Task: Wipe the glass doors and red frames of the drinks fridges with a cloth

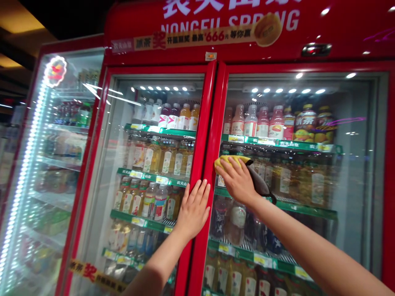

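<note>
A yellow and grey cloth (261, 181) lies between my right hand (237, 179) and the glass of the right fridge door (354, 172), near that door's left edge. The fingers of my right hand press the cloth's yellow side, and its grey part hangs out to the right. My left hand (194, 209) rests flat with fingers spread on the red frame of the left fridge door (200, 156), beside the gap between the two doors. Nothing shows in my left hand.
Behind the glass, bottled drinks (168, 158) stand on shelves with green edge strips (296, 144). Another lit fridge (58, 164) stands at the left. A red header panel (138, 24) with lettering spans the top.
</note>
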Action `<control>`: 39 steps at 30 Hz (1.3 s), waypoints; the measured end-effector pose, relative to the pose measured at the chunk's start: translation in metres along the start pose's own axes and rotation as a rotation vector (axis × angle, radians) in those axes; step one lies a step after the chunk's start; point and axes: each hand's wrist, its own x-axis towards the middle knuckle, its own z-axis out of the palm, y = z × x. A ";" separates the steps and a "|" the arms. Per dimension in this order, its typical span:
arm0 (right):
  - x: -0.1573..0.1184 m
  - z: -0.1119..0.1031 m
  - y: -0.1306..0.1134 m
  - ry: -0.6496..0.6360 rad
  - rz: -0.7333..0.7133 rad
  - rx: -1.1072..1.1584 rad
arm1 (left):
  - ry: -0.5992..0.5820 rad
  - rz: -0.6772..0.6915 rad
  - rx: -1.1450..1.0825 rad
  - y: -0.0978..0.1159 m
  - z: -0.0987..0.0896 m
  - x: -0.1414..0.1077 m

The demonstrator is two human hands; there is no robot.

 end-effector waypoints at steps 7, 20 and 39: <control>0.032 -0.008 0.015 -0.082 -0.112 0.014 | 0.019 0.004 -0.008 0.001 -0.001 0.007; 0.054 -0.015 0.025 -0.131 -0.070 -0.037 | 0.036 0.018 -0.015 0.000 -0.005 0.014; 0.022 -0.033 0.061 0.102 0.304 -0.158 | 0.090 0.013 -0.079 0.019 0.017 0.069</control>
